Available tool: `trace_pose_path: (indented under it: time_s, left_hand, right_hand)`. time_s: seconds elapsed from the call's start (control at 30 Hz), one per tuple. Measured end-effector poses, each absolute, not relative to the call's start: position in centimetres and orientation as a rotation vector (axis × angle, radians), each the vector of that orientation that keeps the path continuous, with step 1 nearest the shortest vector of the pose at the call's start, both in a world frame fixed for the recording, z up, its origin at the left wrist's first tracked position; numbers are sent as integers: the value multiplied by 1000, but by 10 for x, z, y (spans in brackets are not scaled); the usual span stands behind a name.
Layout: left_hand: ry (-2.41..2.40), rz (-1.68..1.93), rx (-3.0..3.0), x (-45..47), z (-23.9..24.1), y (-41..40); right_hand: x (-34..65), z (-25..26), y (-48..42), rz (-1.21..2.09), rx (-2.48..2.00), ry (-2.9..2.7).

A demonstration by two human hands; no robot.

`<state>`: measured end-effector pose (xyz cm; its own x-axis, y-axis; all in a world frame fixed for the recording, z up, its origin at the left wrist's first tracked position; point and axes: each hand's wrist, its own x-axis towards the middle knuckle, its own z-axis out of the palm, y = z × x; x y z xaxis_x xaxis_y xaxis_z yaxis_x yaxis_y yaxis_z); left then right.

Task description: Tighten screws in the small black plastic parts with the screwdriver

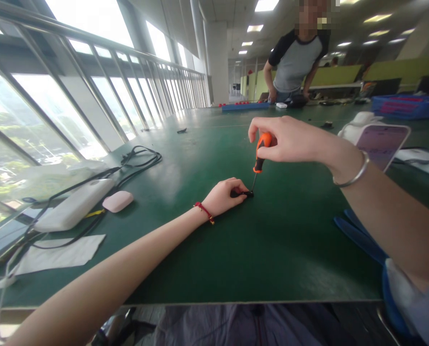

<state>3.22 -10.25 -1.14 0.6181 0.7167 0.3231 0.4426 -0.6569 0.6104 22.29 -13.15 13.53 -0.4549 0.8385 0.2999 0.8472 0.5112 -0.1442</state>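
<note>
Black piece (249,194) and orange screwdriver (259,163), one each, occupy two hands (226,196) (289,139).

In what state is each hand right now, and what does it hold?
Left hand: closed, holding a small black piece.
Right hand: closed, holding an orange-and-black screwdriver.

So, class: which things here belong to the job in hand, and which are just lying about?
In use:
orange screwdriver, in the right hand
small black part, in the left hand

Apparently just lying about:
pink case
white block
white tissue
propped phone
</note>
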Motion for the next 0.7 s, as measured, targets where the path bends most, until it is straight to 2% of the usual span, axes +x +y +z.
trace_pose_path:
  time_s: [0.7]
  left_hand:
    - [909,767,2370,32,-12,-102]
  right_hand:
    - [226,138,-130,-39,-1506,-2486]
